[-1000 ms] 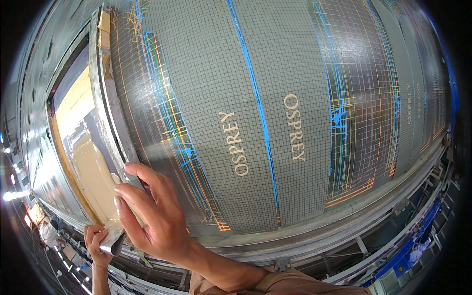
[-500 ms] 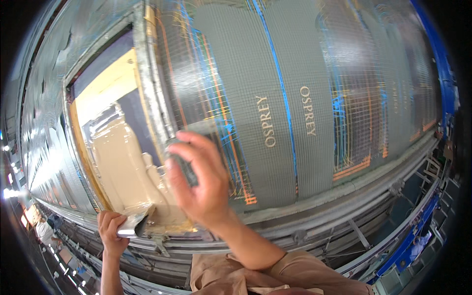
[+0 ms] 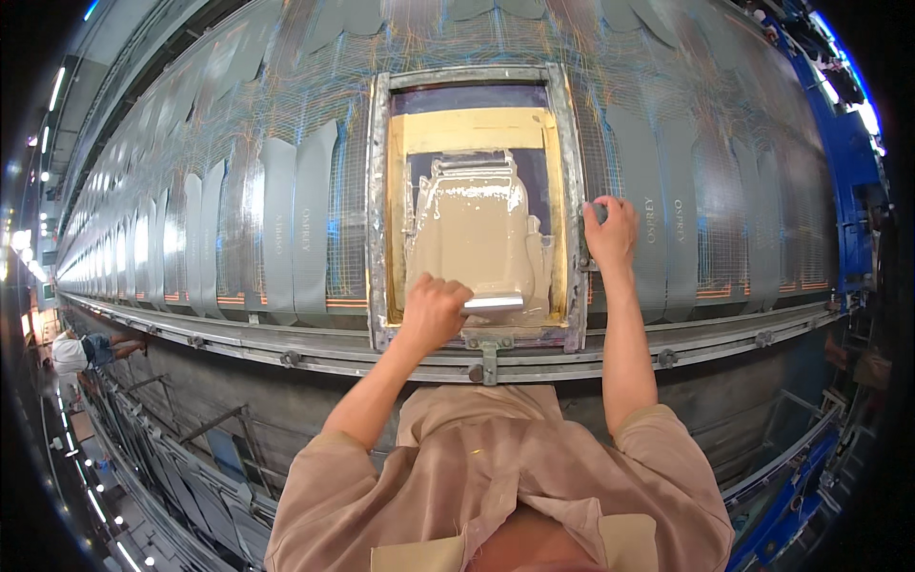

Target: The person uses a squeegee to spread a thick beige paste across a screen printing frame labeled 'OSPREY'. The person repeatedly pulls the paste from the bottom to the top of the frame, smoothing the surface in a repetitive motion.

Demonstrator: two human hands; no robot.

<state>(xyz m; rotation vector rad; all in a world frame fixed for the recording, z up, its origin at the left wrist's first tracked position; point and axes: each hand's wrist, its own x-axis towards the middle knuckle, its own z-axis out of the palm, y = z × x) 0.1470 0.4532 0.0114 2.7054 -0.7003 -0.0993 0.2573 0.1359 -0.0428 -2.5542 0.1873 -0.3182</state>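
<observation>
A screen-printing frame (image 3: 380,181) with metal rails lies on the long print table in front of me. A thick beige layer of ink (image 3: 472,238) covers much of its dark mesh, below a yellow strip. My left hand (image 3: 437,310), fingers closed, grips one end of a metal-edged squeegee (image 3: 493,303), which rests in the ink near the frame's near edge. At the right rail, my right hand (image 3: 615,232) is curled round a dark grey handle (image 3: 599,214); part of that handle is hidden by the fingers.
Grey fabric pieces (image 3: 295,219) with coloured guide lines run along the table on both sides. A metal rail (image 3: 419,363) with knobs follows the near edge, and a clamp (image 3: 489,355) sits at the frame's front. Another person (image 3: 81,353) stands far left. Blue machinery (image 3: 829,172) is at right.
The frame now sits square before me, after appearing tilted at the left. My right hand, loosely curled by the rail before, is closed round the handle. The squeegee remains in my left hand.
</observation>
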